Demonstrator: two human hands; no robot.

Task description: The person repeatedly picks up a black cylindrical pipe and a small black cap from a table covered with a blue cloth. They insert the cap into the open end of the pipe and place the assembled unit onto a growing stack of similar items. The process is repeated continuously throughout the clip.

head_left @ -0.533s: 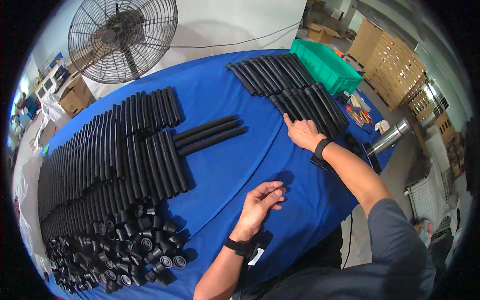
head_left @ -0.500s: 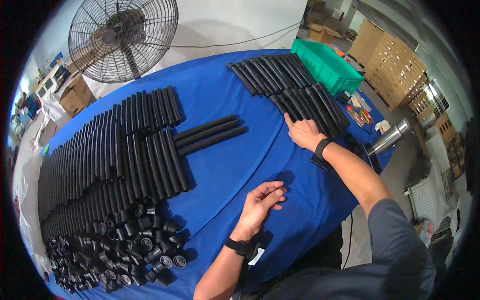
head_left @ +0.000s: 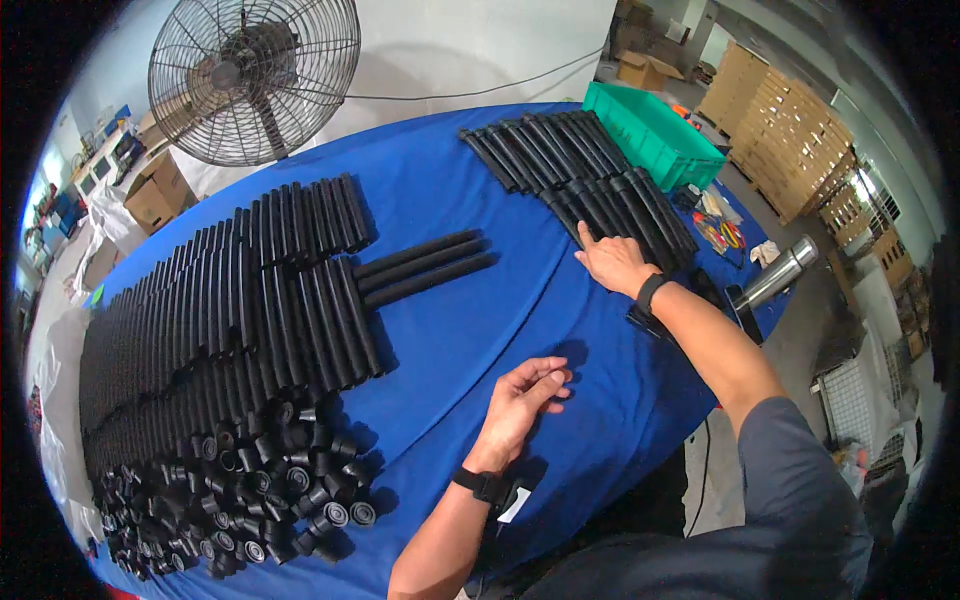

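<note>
My right hand (head_left: 617, 264) is over the near end of the front row of black tubes with wider ends (head_left: 630, 215), at the back right. Its index finger points at the row's left end; whether it touches a tube I cannot tell. The other fingers are loosely bent, and nothing shows in this hand. My left hand (head_left: 525, 398) hovers above the blue cloth (head_left: 450, 350) near the middle, fingers loosely curled and slightly apart, with nothing visible in it. Three separate black tubes (head_left: 425, 265) lie sideways beyond it, beside a large bank of plain black tubes (head_left: 235, 290).
Many black caps (head_left: 250, 490) are heaped at the front left. A green crate (head_left: 655, 135) stands at the back right, near pliers (head_left: 733, 235) and a steel flask (head_left: 780, 275). A large fan (head_left: 255, 80) rises behind the table. Stacked cartons (head_left: 785, 130) stand beyond.
My right hand has shifted slightly to the right along the near end of the tubes. My left hand has barely moved. The view has moved a little.
</note>
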